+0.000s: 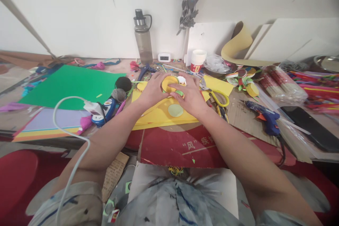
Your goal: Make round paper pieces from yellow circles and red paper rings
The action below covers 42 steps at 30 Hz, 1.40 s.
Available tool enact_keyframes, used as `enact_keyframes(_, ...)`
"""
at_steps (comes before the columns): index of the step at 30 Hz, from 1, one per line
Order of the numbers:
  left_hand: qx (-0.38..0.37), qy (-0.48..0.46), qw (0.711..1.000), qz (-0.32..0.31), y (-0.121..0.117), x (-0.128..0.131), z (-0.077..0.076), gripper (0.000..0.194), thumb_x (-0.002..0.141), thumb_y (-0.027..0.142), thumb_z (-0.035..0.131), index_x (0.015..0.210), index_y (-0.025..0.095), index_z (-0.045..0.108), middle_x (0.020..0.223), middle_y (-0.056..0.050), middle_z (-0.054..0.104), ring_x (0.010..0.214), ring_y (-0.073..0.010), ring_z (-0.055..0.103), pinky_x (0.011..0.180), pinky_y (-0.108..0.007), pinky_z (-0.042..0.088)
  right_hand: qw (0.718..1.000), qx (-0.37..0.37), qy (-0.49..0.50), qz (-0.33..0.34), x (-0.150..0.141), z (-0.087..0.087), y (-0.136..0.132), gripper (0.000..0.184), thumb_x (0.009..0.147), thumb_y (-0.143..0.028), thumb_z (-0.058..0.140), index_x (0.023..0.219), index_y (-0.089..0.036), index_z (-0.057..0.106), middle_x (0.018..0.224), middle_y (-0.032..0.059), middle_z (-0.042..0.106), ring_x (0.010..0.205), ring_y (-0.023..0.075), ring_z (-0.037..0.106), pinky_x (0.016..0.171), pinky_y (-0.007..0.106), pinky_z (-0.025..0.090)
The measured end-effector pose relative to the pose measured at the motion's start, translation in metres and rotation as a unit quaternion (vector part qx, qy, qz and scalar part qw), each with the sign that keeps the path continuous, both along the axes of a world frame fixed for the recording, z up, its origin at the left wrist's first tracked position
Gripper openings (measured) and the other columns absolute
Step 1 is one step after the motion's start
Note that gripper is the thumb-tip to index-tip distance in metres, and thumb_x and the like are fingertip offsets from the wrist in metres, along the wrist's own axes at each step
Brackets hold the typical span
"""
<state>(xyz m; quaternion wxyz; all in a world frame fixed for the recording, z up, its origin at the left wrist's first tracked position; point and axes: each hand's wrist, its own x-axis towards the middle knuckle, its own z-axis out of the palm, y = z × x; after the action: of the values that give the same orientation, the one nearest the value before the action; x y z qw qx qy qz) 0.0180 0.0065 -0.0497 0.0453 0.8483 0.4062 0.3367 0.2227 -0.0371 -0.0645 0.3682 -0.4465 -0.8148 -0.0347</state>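
A round yellow disc (169, 83) with a raised-looking rim lies between my hands, above yellow sheets (156, 114). My left hand (154, 89) curls around its left side, thumb at the near edge. From the right, my right hand (191, 94) presses the disc with its fingers; its thumb lies by a green-edged round piece partly hidden beneath. A pale green paper circle (175, 110) rests on the yellow sheet just below the hands. Yellow-handled scissors (219, 98) lie right of my right hand.
A blue glue gun (267, 118) and a black phone (312, 129) are at right. Green paper (71, 84), a blue-and-white power socket (102, 113) and its white cable are at left. A water bottle (143, 39) and a paper cup (198, 60) stand behind.
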Motion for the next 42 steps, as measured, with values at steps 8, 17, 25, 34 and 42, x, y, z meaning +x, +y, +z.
enact_keyframes(8,0.001,-0.021,1.000,-0.019,-0.003,0.001,0.004,0.074,0.078,0.021,0.089,0.145,0.021,0.058,0.145,-0.014,0.068,0.135,-0.0331,0.061,0.114,-0.050,0.052,0.991,0.027,0.128,-0.026,0.012,0.001,0.005,0.032,0.103,-0.040,0.067,0.131,-0.026,0.071,0.135,0.0156,0.063,0.130,0.0344,0.058,0.109,0.058,0.052)
enact_keyframes(17,0.007,-0.019,0.997,-0.077,-0.015,0.012,-0.005,0.068,0.084,0.026,0.087,0.146,0.024,0.058,0.146,-0.013,0.067,0.135,-0.0312,0.060,0.116,-0.050,0.049,0.965,-0.119,0.233,-0.029,0.000,-0.008,0.010,0.073,0.083,-0.039,0.086,0.144,-0.024,0.050,0.121,0.0109,0.069,0.106,0.0294,0.067,0.094,0.049,0.058)
enact_keyframes(25,-0.030,-0.016,0.998,-0.060,-0.023,0.019,0.001,0.067,0.083,0.032,0.087,0.144,0.026,0.059,0.148,-0.011,0.067,0.136,-0.0321,0.059,0.117,-0.051,0.048,0.964,-0.161,0.206,-0.038,-0.002,0.001,0.001,0.056,0.090,-0.032,0.077,0.139,-0.022,0.051,0.101,0.0041,0.073,0.090,0.0258,0.070,0.081,0.038,0.054)
enact_keyframes(34,-0.086,0.031,0.996,0.015,0.005,-0.032,0.038,0.067,0.068,0.036,0.090,0.131,0.022,0.071,0.133,-0.011,0.073,0.126,-0.0325,0.064,0.110,-0.045,0.051,0.967,-0.186,0.173,-0.023,0.016,0.026,-0.001,0.021,0.094,-0.033,0.077,0.110,-0.020,0.070,0.098,0.0055,0.076,0.083,0.0200,0.069,0.080,0.036,0.055)
enact_keyframes(42,-0.242,0.188,0.947,-0.100,0.002,-0.052,0.052,0.066,0.063,0.046,0.089,0.126,0.031,0.077,0.127,-0.004,0.079,0.105,-0.0246,0.073,0.090,-0.031,0.053,0.946,-0.259,-0.179,0.081,0.006,0.015,-0.021,0.049,0.081,-0.020,0.091,0.127,-0.018,0.075,0.127,0.0174,0.076,0.118,0.0364,0.073,0.096,0.046,0.059)
